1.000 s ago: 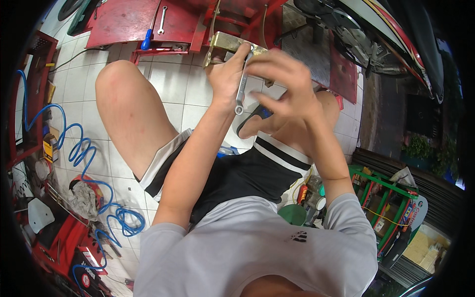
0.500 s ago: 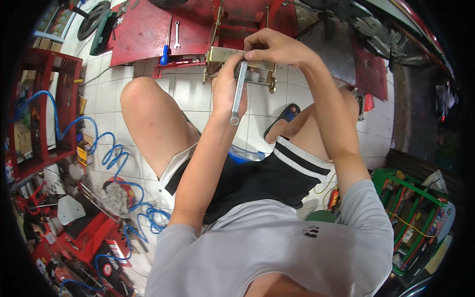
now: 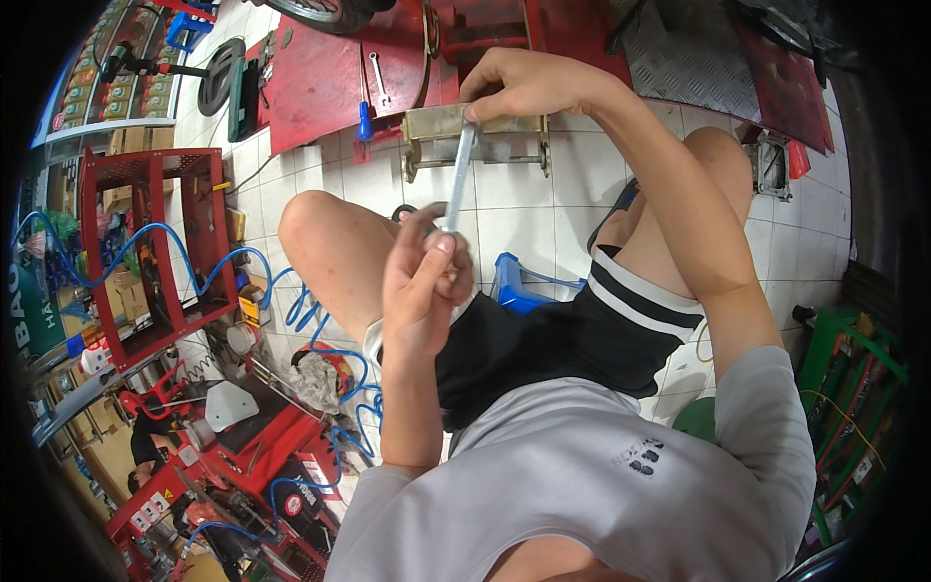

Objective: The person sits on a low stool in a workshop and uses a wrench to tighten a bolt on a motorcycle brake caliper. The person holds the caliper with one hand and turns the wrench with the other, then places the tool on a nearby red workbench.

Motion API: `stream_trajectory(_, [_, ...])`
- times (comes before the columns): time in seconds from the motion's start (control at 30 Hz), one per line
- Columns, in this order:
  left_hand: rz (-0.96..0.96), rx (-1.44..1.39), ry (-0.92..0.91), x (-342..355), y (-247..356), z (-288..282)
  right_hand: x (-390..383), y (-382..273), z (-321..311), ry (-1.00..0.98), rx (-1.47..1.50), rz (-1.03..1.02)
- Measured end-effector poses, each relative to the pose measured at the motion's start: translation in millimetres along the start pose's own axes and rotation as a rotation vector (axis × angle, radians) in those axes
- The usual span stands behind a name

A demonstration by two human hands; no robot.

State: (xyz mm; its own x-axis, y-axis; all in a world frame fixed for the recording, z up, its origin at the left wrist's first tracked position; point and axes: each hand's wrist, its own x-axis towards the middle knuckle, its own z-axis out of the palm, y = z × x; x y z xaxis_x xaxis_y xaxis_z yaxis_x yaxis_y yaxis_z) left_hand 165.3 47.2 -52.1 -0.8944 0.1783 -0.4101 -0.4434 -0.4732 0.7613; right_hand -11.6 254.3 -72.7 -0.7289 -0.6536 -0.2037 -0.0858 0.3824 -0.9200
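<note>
- The person is sitting low over the white tiled floor (image 3: 514, 209), working a long steel spanner (image 3: 460, 175) on a yellowish metal bracket (image 3: 475, 136) that is standing on the tiles in front of a red ramp (image 3: 320, 78).
- The left hand (image 3: 424, 281) is curling round the near end of the spanner, thumb and fingers pinching the ring end, while the far end is sitting up against the bracket.
- The right hand (image 3: 519, 85) is pressing down on the bracket's top edge, fingers bent and clamping it in place.
- The spanner is looking stiff, slim and smooth, fairly light; any oil on it would likely make it slippery, so gripping well out at the near end is giving the most leverage and a firmer wrap would be guarding against a slip.
- The bracket is looking heavy and rigid, with hard edges; holding it on the flat top, clear of the cross rod (image 3: 485, 161), seems the safest place.
- A blue-handled screwdriver (image 3: 365, 116) and a second small spanner (image 3: 378, 78) are lying on the red ramp, well apart from both hands.
- A blue coiled air hose (image 3: 228, 267) is trailing over the floor to the person's left.
</note>
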Motion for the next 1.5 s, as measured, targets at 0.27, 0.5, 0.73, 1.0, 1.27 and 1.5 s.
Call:
stream_trajectory(0.27, [0.447, 0.747, 0.371, 33.5, 38.9, 3.8, -6.3, -4.4, -1.4, -0.107, 0.044, 0.0])
stream_trajectory(0.5, [0.546, 0.793, 0.174, 143.4, 90.5, -13.9, -0.5, -4.3, -0.6, -0.161, 0.091, -0.055])
stream_trajectory(0.73, [0.529, 1.433, 0.203, 174.2, 107.7, 49.0, 5.2, 13.3, -11.2, -0.302, 0.112, -0.167])
stream_trajectory(1.0, [0.895, 1.58, 0.106, 175.9, 89.5, 95.5, 14.4, 27.5, -22.2, -0.478, 0.3, -0.192])
stream_trajectory(1.27, [0.986, 1.937, 0.091, 166.0, 54.5, 122.2, 21.8, 61.0, -35.0, -0.426, 0.639, -0.127])
stream_trajectory(1.5, [1.096, 1.844, 0.128, 155.5, 18.3, 126.0, 40.0, 54.4, -41.5, -0.479, 0.675, -0.164])
